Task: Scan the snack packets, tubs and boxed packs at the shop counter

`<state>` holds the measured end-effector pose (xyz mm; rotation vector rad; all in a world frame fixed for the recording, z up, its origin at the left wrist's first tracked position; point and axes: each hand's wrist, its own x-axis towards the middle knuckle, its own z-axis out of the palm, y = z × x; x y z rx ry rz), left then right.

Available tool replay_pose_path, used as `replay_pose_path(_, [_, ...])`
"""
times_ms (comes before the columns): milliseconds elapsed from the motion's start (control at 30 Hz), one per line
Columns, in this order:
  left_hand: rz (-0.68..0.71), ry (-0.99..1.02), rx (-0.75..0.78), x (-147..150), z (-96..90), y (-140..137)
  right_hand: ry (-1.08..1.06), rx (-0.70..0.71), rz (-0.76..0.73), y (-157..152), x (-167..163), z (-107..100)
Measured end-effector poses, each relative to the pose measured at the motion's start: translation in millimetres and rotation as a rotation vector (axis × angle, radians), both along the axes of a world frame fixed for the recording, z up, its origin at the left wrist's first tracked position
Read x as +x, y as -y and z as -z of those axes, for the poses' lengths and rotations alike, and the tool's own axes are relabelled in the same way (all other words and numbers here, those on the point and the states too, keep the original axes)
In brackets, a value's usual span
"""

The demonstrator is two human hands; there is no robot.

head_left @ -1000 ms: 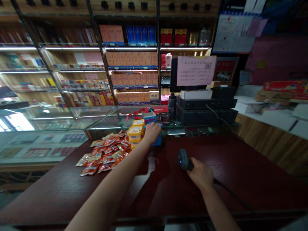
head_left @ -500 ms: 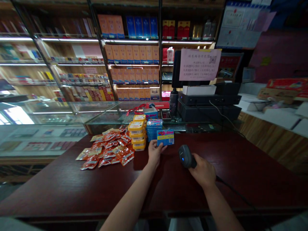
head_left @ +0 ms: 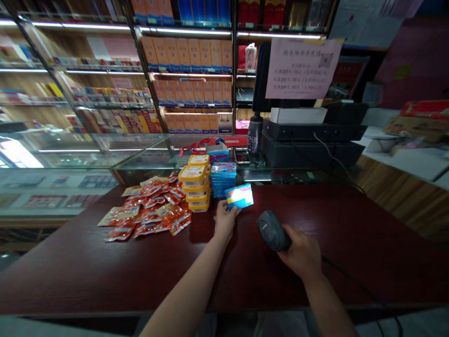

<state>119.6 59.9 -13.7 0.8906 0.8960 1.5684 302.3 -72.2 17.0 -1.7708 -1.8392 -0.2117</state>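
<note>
My left hand (head_left: pixel 225 219) is closed on the lower left corner of a flat blue box (head_left: pixel 240 196) with a yellow band, held up off the counter. Bright light falls across its face. In my right hand (head_left: pixel 300 250) is a dark handheld barcode scanner (head_left: pixel 272 230), its head pointing toward the blue box. Just behind my left hand stands a stack of similar blue boxes (head_left: pixel 223 179). Left of that stack, yellow-lidded tubs (head_left: pixel 195 186) are piled up. Farther left, many orange-red snack packets (head_left: pixel 150 208) lie in a loose heap.
The dark wooden counter (head_left: pixel 147 271) meets a glass display case (head_left: pixel 140 161) at the back. A monitor with a paper sign (head_left: pixel 302 69) stands behind, above a black cash drawer (head_left: pixel 312 149). The scanner's cable (head_left: pixel 351 279) trails right. Shelves of boxes (head_left: pixel 189 54) line the wall.
The blue box has tilted in my left hand and now catches bright light. My right hand has turned the scanner a little, and its blue light no longer shows. The camera view has dipped slightly.
</note>
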Motion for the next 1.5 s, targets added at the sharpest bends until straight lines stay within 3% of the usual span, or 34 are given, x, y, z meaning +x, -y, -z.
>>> replay_pose_path(300, [0.027,0.005,-0.008,-0.1,1.3,-0.3,0.034,-0.028,0.031,-0.3,-2.3,-3.8])
replay_pose_path(433, [-0.044,-0.106,0.088,-0.3,-1.1,1.1,0.027,-0.036,0.046,-1.2,-2.8,-3.4])
replay_pose_path(600, [-0.293,-0.654,0.412,-11.6,-18.1,7.8,0.005,0.003,0.104,-0.8,0.3,-1.5])
replay_pose_path(667, [-0.290,-0.916,0.536,-15.5,-24.7,13.3,-0.009,-0.005,0.148,-0.3,0.6,-2.9])
replay_pose_path(767, [-0.166,-1.233,0.615,-14.8,-29.1,21.7,-0.039,-0.024,0.230,0.7,-0.6,-7.1])
replay_pose_path(867, [0.014,-1.391,0.622,-8.9,-27.9,26.1,-0.071,-0.033,0.291,1.0,-2.3,-10.8])
replay_pose_path(967, [0.143,-1.424,0.611,-4.7,-25.1,26.2,-0.078,-0.027,0.310,0.7,-3.3,-12.3])
replay_pose_path(1033, [0.122,-1.421,0.564,-5.5,-23.0,25.3,-0.079,-0.022,0.306,0.3,-3.5,-12.3])
replay_pose_path(1200, [-0.096,-1.429,0.293,-16.3,-16.7,21.9,-0.089,-0.031,0.307,0.0,-3.0,-10.9])
replay_pose_path(1500, [0.020,-1.493,0.249,3.2,-21.0,3.9,-0.109,0.000,0.287,-0.2,-1.2,-9.3])
